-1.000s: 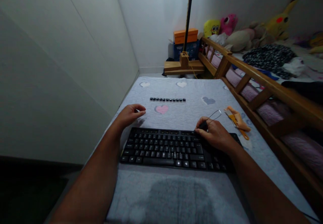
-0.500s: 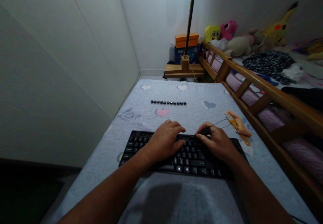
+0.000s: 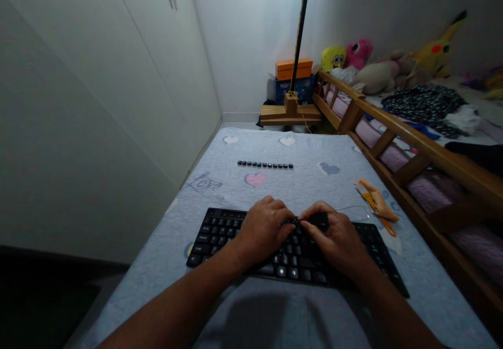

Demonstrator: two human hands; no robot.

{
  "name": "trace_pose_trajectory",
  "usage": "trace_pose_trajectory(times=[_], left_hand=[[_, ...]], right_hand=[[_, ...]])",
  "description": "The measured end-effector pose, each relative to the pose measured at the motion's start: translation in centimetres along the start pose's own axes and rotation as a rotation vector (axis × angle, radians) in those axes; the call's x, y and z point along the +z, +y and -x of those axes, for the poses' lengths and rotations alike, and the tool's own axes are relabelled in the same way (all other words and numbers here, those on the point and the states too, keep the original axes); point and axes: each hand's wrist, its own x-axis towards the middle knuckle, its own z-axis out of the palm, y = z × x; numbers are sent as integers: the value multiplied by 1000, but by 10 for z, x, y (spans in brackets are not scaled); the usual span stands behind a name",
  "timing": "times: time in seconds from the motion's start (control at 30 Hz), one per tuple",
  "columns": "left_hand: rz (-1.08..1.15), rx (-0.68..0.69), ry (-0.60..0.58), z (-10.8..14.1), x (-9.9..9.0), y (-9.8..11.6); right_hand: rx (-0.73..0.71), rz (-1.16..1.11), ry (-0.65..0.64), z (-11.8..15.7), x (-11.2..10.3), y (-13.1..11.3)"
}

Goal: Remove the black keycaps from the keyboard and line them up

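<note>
Keyboard (image 3: 220, 232) under left hand (image 3: 262, 229) and right hand (image 3: 334, 236) — "Love" (image 3: 206, 183) on cloth (image 3: 306, 194)

Dim, cool light; back wall (image 3: 243, 40) palest; soft shadow on near cloth (image 3: 251, 317); two keys (image 3: 281, 271) glint; lower-left corner near-black.

I see a bare left forearm (image 3: 184, 291) at seven o'clock and bare right forearm (image 3: 381, 291) at five, tapering to an uncovered left hand (image 3: 264, 229) and right hand (image 3: 336, 239).

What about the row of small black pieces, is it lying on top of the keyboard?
No, the row of small black pieces lies on the heart-patterned cloth, beyond the keyboard and apart from it.
</note>
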Motion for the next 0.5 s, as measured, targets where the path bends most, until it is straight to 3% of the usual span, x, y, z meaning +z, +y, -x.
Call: trace_pose_trajectory(times=[0.2,0.33,0.5], left_hand=[[-21,-2,48,0,0,-1],[29,-19,102,0,-2,-2],[125,-20,157,0,-2,0]], right_hand=[[28,-48,84,1,2,-1],[-40,-99,181,2,-2,3],[-127,-55,128,4,-3,5]])
